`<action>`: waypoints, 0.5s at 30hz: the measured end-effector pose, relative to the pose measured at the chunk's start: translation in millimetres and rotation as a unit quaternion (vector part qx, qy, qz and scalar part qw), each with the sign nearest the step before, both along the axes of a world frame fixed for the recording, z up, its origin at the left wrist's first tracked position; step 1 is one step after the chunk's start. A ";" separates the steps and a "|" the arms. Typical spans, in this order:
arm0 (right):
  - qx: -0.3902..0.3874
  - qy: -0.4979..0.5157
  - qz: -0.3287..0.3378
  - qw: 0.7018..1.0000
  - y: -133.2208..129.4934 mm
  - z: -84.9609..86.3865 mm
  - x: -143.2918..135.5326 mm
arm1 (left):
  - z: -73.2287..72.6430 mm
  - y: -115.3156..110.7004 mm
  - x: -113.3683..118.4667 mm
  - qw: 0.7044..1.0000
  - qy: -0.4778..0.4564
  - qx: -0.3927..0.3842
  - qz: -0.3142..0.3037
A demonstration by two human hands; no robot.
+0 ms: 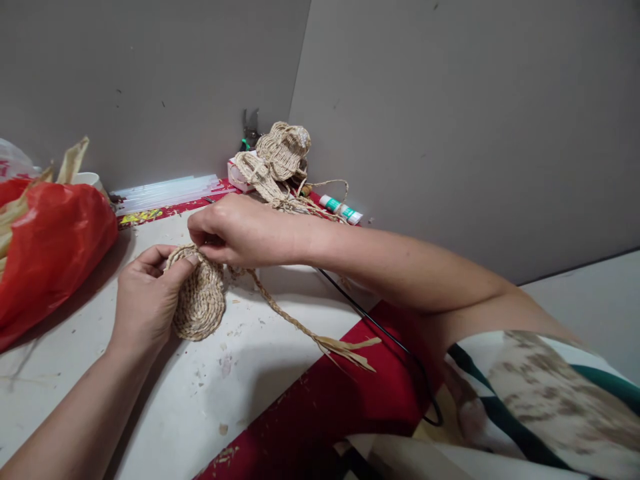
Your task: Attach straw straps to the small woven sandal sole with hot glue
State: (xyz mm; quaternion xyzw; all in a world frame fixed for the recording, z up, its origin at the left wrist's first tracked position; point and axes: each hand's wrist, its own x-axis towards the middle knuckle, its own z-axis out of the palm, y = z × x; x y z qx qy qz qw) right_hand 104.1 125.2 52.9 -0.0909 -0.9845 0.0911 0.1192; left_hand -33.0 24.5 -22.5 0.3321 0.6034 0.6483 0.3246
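Observation:
An oval sole-shaped piece of coiled straw braid (201,300) is tilted up over the white table sheet. My left hand (150,287) grips its left side, with the thumb pressed on the upper face. At its upper edge, the fingers of my right hand (225,230) are closed together; whatever they pinch is hidden behind the knuckles. From beneath my right wrist a loose straw braid (280,310) trails to the right, its end fraying into several flat strands over the red cloth.
A red plastic bag (60,247) of dry husks stands at the left. Clear sticks (170,193), woven straw pieces (284,152), pruning shears (250,127) and a green-white tube (341,209) lie along the grey wall. A black cable (380,327) crosses the red cloth (310,407).

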 end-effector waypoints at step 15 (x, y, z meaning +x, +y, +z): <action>-0.076 0.117 -0.033 0.990 14.8 -1.6 14.7 | -1.0 -1.2 -3.4 1.000 0.020 -0.007 -0.019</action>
